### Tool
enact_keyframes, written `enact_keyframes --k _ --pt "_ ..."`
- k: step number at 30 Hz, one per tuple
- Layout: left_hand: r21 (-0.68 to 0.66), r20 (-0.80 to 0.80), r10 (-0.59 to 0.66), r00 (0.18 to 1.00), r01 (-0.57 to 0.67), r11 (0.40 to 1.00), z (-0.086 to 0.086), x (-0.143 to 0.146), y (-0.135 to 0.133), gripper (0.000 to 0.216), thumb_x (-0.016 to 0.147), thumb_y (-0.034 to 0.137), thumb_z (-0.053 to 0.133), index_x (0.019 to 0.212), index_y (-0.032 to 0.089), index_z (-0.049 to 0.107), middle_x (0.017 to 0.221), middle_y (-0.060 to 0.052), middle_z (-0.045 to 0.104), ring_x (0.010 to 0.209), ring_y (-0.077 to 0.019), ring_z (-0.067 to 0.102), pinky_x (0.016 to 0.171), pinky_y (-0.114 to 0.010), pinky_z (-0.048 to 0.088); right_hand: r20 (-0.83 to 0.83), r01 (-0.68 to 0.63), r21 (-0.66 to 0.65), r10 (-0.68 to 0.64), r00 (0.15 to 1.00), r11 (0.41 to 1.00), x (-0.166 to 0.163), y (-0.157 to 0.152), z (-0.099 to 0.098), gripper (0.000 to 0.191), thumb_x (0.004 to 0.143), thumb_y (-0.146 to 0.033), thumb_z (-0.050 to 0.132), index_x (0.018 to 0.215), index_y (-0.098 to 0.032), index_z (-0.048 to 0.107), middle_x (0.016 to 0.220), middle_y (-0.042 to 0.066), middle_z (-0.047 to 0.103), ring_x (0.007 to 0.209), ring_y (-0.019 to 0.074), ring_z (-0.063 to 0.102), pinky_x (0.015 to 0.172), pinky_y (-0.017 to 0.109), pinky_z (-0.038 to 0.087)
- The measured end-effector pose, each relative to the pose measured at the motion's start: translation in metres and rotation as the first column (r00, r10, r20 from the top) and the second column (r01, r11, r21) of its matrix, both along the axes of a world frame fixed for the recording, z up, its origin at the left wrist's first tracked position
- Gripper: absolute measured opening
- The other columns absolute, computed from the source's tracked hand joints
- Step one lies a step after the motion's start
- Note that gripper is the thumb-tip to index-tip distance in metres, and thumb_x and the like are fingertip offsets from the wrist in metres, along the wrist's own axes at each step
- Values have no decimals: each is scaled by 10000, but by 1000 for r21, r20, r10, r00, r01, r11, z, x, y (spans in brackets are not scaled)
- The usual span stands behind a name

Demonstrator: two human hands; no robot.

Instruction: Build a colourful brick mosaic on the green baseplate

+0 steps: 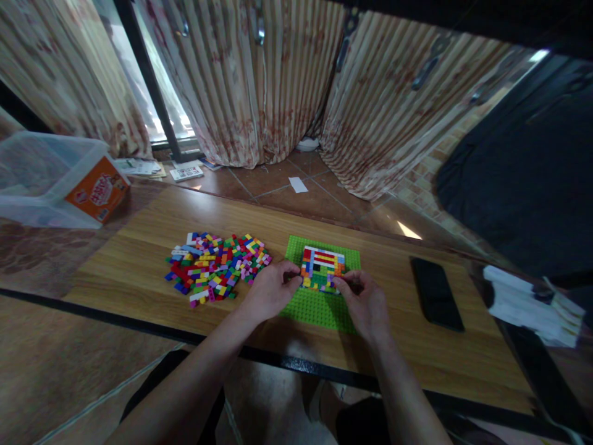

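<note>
A green studded baseplate lies on the wooden table, and on it stands a small multicoloured brick structure with walls around an opening where green shows. My left hand is at the structure's left front corner, thumb and forefinger closed against it. My right hand pinches at the right front corner in the same way. Whether a loose brick is between the fingers of either hand is too small to tell. Left of the plate, a heap of loose toy bricks in many colours is spread on the table.
A black phone lies on the table to the right. Papers sit past the table's right end. A clear plastic bin with an orange label stands at the far left. Striped curtains hang behind.
</note>
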State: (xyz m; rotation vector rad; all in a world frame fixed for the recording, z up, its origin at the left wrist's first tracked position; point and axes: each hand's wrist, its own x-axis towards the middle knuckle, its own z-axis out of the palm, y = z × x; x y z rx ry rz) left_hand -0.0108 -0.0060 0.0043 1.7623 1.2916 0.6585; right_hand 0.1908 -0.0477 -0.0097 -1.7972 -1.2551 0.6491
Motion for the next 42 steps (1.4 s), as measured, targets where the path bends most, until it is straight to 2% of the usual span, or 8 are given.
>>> enact_keyframes --k 6,11,18,21,29,35,38,42 --pt "29 55 2 999 -4 1000 -3 -5 3 166 863 222 546 907 170 698 838 -31 733 751 -169 658 695 -280 489 1 -14 12 14 1000 1000 -5 -3 1 339 798 -537 644 838 -202 611 814 63 714 741 216 655 712 346 488" --pt "94 146 31 989 -45 995 0 -38 19 177 863 231 542 900 155 698 846 -38 728 787 -164 665 724 -262 503 15 -30 -5 30 999 1000 2 -3 1 381 804 -571 619 814 -191 628 780 66 710 721 218 647 680 327 473" --pt "199 -177 84 981 -48 979 8 -74 24 236 799 105 534 923 183 719 968 -38 742 876 -186 679 850 -301 516 57 31 -40 -29 998 999 8 0 0 452 850 -584 515 875 -171 696 744 72 711 660 219 635 626 314 445" --pt "257 -302 102 948 -22 966 8 -76 24 287 773 76 545 955 201 728 1021 -43 736 943 -206 677 897 -321 507 110 45 -32 -42 993 998 6 1 2 460 847 -587 517 870 -170 708 753 86 720 667 232 645 627 319 447" --pt "301 -449 123 885 21 953 9 -67 17 106 786 200 640 857 219 717 970 -61 715 879 -227 666 820 -327 503 160 55 -20 -51 986 998 7 1 0 434 844 -574 514 874 -185 705 799 85 732 688 229 652 657 329 458" --pt "339 -539 159 827 40 940 4 -58 15 128 824 183 583 859 215 702 1001 -71 701 838 -223 660 734 -310 487 154 37 2 -37 987 999 6 1 1 409 835 -555 528 863 -185 700 799 90 737 689 229 651 647 327 462" --pt "356 -520 151 841 53 933 2 -57 18 131 840 178 566 836 207 694 967 -64 696 834 -206 656 735 -298 482 136 37 -12 -35 990 999 5 2 2 387 835 -535 526 862 -188 695 788 80 733 685 222 646 654 324 460" --pt "372 -339 81 937 54 927 7 -50 16 112 841 162 583 839 196 690 934 -53 683 826 -178 644 757 -284 485 119 40 -17 -38 992 999 6 4 1 385 854 -520 500 856 -183 688 777 75 724 687 217 643 660 322 454"
